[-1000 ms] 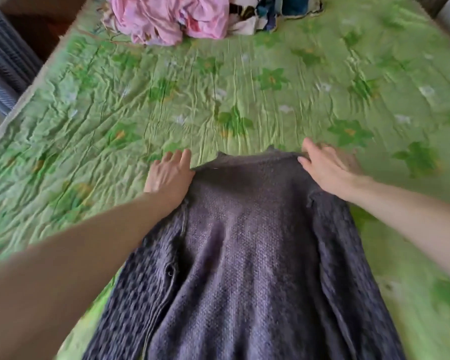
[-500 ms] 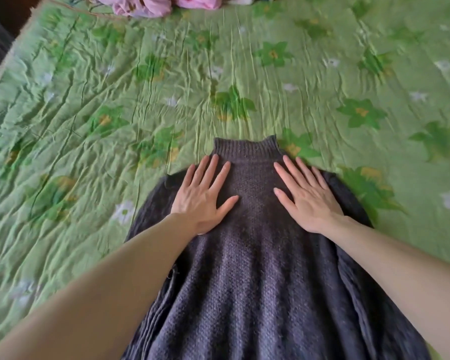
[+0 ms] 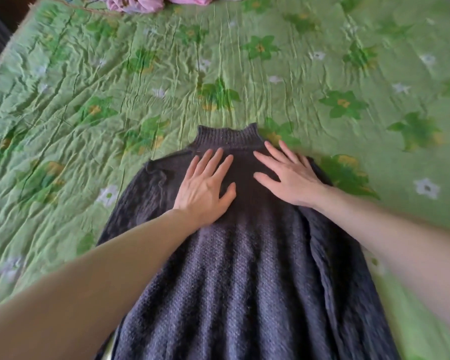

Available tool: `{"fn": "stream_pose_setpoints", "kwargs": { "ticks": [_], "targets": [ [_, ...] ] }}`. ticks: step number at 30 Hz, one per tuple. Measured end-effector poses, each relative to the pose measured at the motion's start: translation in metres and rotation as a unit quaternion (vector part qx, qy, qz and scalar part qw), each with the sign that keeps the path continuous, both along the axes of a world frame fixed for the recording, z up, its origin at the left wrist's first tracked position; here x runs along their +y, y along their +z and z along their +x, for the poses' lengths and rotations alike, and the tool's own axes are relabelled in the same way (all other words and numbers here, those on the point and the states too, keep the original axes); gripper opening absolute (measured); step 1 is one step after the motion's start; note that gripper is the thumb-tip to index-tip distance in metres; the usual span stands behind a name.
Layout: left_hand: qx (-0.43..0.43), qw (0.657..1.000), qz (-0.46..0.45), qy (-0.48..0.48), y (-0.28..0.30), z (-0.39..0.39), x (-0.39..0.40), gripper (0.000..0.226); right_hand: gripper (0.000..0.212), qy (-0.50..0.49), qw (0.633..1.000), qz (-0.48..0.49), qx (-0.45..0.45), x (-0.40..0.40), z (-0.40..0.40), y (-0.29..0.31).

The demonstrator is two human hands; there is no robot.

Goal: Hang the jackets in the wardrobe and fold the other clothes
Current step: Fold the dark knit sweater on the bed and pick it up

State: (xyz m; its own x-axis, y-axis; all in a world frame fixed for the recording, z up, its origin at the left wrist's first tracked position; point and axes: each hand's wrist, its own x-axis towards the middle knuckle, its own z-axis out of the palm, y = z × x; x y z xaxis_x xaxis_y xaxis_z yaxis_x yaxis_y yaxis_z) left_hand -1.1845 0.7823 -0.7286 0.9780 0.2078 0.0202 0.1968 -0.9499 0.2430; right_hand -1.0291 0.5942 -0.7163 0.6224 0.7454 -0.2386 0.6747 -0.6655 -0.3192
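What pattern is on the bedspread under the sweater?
Light green bedspread printed with darker green and small white flowers, crinkled; seen in the head view.

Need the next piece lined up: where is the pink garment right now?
In the head view the pink garment lies bunched at the far edge of the green bedspread, left of centre, well beyond the dark knit sweater.

A crumpled green flowered bedspread point(image 3: 322, 74) covers the bed.

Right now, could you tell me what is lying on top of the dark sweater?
The left hand and right hand rest flat on the dark sweater, just below its collar. The knit under the palms is hidden.
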Motion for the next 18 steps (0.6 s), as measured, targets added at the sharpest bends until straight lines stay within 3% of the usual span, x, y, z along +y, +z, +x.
{"fn": "stream_pose_setpoints", "kwargs": {
  "ticks": [3, 5, 7, 11, 13, 15, 17, 18],
  "targets": [
    [-0.005, 0.999, -0.051, 0.002, 0.009, 0.005, -0.058, 0.075, 0.044, -0.152, 0.966, 0.201, -0.062, -0.051, -0.021, 0.006],
    [-0.005, 0.998, -0.065, -0.021, 0.011, 0.013, -0.094, 0.073, 0.034, -0.269, 0.943, 0.193, -0.041, -0.098, -0.031, 0.004],
    [-0.004, 0.997, -0.068, -0.044, 0.01, 0.022, -0.124, 0.07, 0.023, -0.341, 0.929, 0.113, 0.083, -0.138, -0.041, 0.006],
    [0.015, 0.996, -0.055, -0.065, 0.001, 0.03, -0.158, 0.072, 0.046, -0.296, 0.932, 0.014, 0.21, -0.182, -0.057, 0.002],
    [0.016, 0.997, -0.045, -0.064, -0.001, 0.028, -0.168, 0.073, 0.056, -0.247, 0.925, 0.037, 0.288, -0.198, -0.066, 0.0],
    [0.018, 0.997, -0.04, -0.056, 0.0, 0.029, -0.175, 0.072, 0.06, -0.274, 0.888, 0.081, 0.361, -0.213, -0.067, 0.01],
    [0.022, 0.998, -0.041, -0.046, 0.004, 0.032, -0.183, 0.073, 0.058, -0.323, 0.858, 0.13, 0.377, -0.23, -0.055, 0.026],
    [0.024, 0.998, -0.04, -0.044, 0.006, 0.034, -0.187, 0.074, 0.049, -0.334, 0.862, 0.153, 0.35, -0.24, -0.045, 0.034]
  ]
}}
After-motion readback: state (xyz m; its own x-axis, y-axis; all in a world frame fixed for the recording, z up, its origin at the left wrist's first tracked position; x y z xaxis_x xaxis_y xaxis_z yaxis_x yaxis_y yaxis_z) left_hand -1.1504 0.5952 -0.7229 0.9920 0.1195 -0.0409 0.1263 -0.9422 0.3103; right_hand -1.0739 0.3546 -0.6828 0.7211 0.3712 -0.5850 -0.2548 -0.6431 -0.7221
